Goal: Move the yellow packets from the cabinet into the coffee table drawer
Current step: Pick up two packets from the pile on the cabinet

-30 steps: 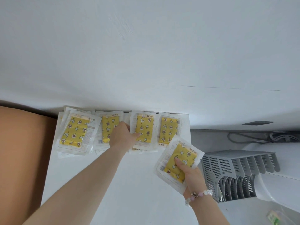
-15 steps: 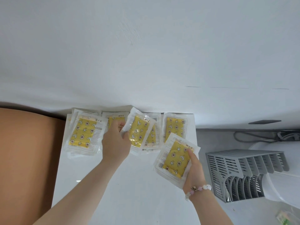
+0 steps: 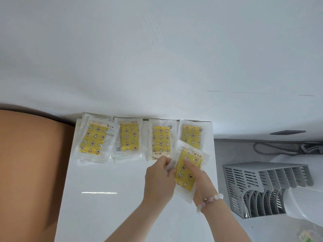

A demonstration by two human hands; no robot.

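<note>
White cabinet top (image 3: 108,198) with a row of yellow packets (image 3: 92,138)

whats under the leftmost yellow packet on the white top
Clear edges of more packets stick out beneath the leftmost packet, so it tops a stack. Their count and prints are covered.

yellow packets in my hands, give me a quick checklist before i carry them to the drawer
1. Right hand grips the held packets, thumb on top: ok.
2. Left hand pinches their left edge: ok.
3. Number of packets in the grip known: cannot tell.
4. Cabinet top emptied of packets: not ok, four piles lie along the wall.
5. Coffee table drawer open and ready: cannot tell, it is out of view.
</note>
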